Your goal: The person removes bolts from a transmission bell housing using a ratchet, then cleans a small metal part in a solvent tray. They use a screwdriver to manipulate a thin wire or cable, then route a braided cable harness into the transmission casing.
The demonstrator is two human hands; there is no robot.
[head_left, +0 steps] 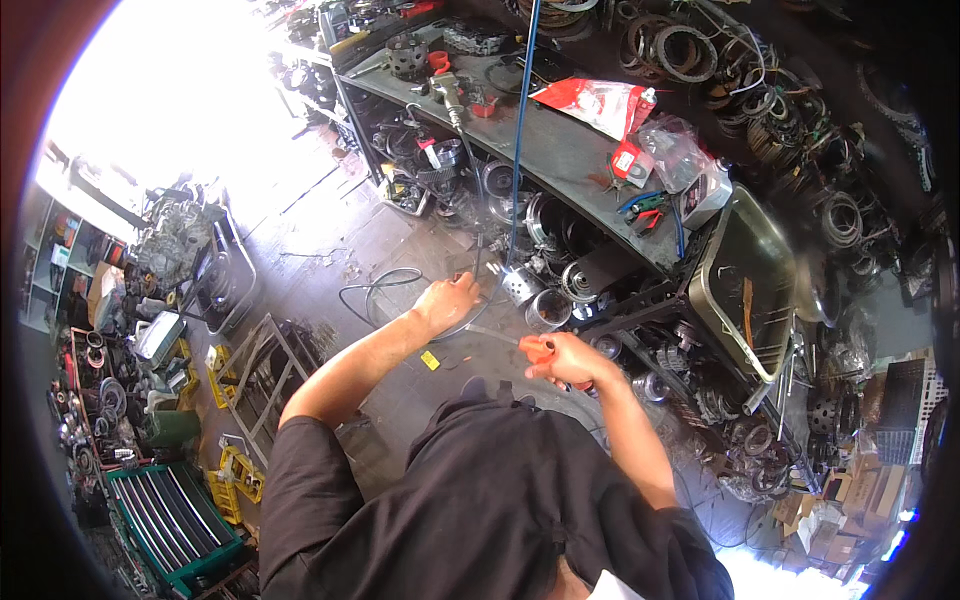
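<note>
My left hand [450,303] is stretched forward over the floor with its fingers curled. Whatever it may hold is hidden by the fingers. Loops of thin dark hose [385,282] pass behind and beside this hand. Closer to the bench, my right hand [570,362] is closed around an orange-red object [537,349]. One end of that object sticks out past the thumb side; the palm covers the rest, so its kind does not show. Just beyond the right hand, cylindrical metal parts [547,310] sit at the foot of the bench.
A long metal workbench [560,165] carries an air tool [447,92], a red-and-white bag [600,105] and pliers [645,208]. At its right end is a metal tray [735,290]. A blue hose [522,110] hangs down. A metal frame [270,370] and yellow bins [235,480] stand left.
</note>
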